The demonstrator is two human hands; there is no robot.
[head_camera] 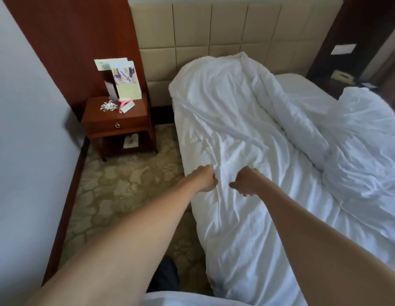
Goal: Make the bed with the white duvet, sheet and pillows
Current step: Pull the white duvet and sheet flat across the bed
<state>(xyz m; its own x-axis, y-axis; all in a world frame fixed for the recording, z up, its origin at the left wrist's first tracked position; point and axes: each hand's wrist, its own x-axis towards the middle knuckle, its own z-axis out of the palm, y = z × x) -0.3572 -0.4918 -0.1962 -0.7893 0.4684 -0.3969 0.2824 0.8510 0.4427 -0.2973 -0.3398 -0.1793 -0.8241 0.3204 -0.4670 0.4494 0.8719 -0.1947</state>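
Note:
The white duvet (231, 120) lies crumpled along the left side of the bed, one end reaching the beige padded headboard (214, 36). My left hand (204, 178) grips a fold of it near the bed's left edge, fingers curled. Close beside it, my right hand (247, 182) grips the same cloth with curled fingers. A thick rolled fold runs diagonally to the right of the duvet. Bare white sheet (302, 89) shows past it near the headboard. More bunched white bedding (364, 140) is heaped at the right. I cannot pick out any pillow.
A wooden nightstand (119, 122) with cards, paper scraps and a pink item stands left of the bed against a wood panel. Patterned carpet (126, 186) runs between the bed and the left wall. A dark nightstand with a phone (342, 76) is at far right.

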